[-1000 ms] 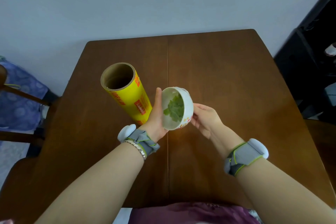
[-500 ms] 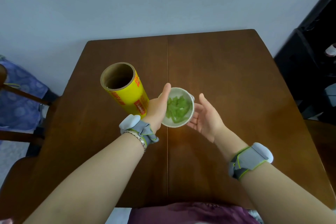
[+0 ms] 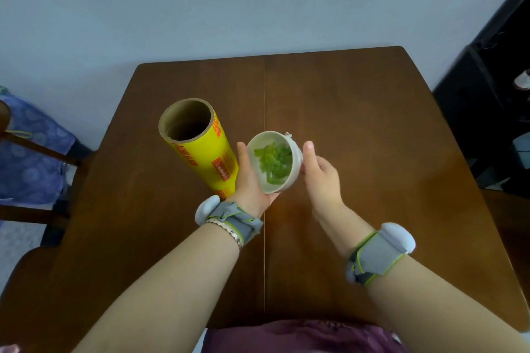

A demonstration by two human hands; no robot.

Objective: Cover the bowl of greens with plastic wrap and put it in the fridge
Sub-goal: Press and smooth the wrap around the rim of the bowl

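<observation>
A small white bowl (image 3: 295, 162) holding green leaves (image 3: 274, 164) is lifted above the brown wooden table (image 3: 358, 123), slightly tilted. Clear plastic wrap seems stretched over it, with a crumpled bit at its far rim. My left hand (image 3: 249, 180) cups the bowl from the left and below. My right hand (image 3: 321, 173) presses its right side with thumb up. A big yellow roll of plastic wrap (image 3: 200, 149) with a cardboard core stands tilted just left of my left hand.
A wooden chair with blue cloth (image 3: 25, 152) stands at the table's left. Dark furniture (image 3: 493, 112) fills the right side. A pale wall lies behind the table. Both wrists wear grey bands.
The bowl has gone from steeply tipped on its side to nearly level. My right hand let go for a moment, then closed back against the bowl's right side.
</observation>
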